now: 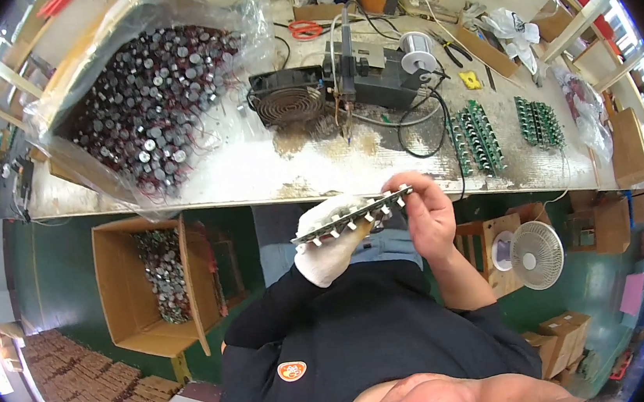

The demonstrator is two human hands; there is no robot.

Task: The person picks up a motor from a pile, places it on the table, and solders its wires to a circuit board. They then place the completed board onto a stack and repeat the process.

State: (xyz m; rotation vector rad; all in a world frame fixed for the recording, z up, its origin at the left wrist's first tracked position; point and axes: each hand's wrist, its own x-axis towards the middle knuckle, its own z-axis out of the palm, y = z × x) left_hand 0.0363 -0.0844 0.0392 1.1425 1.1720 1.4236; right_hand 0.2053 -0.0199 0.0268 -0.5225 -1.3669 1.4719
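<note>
A long narrow green circuit board strip with a row of white parts along its edge is held in front of my chest, just off the table's near edge. It tilts up toward the right. My left hand, in a white glove, is closed around its left and middle part; some of those fingers are hidden by the strip. Bare, my right hand pinches the strip's right end between thumb and fingers. Beyond the hands, on the table, stands a soldering machine with an upright iron tip.
Left, a plastic-lined box holds many round metal parts with wires. A black fan, solder spool, pliers and red scissors lie farther back. Right are more board strips. Below stand a cardboard box and white fan.
</note>
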